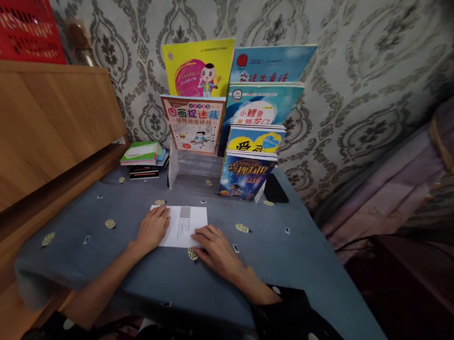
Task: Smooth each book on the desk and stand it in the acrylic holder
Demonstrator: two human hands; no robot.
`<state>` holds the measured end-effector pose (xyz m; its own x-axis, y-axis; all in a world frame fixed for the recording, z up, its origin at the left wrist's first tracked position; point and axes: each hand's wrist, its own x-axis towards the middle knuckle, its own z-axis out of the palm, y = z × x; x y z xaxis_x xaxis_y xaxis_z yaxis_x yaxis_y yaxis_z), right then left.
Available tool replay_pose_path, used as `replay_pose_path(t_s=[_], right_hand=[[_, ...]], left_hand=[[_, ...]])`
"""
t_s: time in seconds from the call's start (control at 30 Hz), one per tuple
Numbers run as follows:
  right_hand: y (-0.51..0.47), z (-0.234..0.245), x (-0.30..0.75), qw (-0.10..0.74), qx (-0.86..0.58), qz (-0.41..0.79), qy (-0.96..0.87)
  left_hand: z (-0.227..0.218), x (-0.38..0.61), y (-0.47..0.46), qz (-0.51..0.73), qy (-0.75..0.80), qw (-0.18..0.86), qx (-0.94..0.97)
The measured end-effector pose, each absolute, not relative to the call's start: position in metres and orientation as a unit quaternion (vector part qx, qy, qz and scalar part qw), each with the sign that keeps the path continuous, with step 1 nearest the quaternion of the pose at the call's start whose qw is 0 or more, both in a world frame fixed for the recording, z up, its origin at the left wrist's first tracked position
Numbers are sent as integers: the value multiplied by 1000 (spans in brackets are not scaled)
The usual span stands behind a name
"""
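Currently my feed shows the left hand and the right hand reaching forward from dark, dotted sleeves, both bare and relaxed. Neither is clenched, and I see no grip. The white paper lies flat between them: the left fingers are laid over its left side, while the right fingertips rest on its lower right corner. Whether it is one sheet or a thin booklet, I cannot tell.

I judge the step in hand to be steadying this paper. Lifting or turning it would, I think, call for a fingertip under an edge, since it lies close to the cloth.

Under both hands spreads a blue-grey tablecloth printed with yellow fruit. Beyond the paper stands a clear rack, with picture books upright in tiers, mostly ahead of the right hand. A dark flat object, perhaps a phone, lies farther right beside the rack. Ahead of the left hand is a booklet stack. Off to its left I have a wooden cabinet topped by a red basket; patterned wallpaper closes the view, with pinkish fabric far to the right.
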<state>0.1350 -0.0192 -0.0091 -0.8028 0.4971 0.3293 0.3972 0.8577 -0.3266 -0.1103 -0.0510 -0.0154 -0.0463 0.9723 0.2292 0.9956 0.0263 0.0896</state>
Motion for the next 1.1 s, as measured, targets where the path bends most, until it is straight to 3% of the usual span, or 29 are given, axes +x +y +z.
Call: replay_pose_path(t_s=[0.87, 1.1], right_hand=[[-16, -8, 136, 204, -235, 158, -937], [-12, -14, 135, 268, -248, 228, -902]], left_hand=[[-1, -45, -9, -97, -559, -8, -824], [-1, -44, 3, -98, -542, -23, -835]])
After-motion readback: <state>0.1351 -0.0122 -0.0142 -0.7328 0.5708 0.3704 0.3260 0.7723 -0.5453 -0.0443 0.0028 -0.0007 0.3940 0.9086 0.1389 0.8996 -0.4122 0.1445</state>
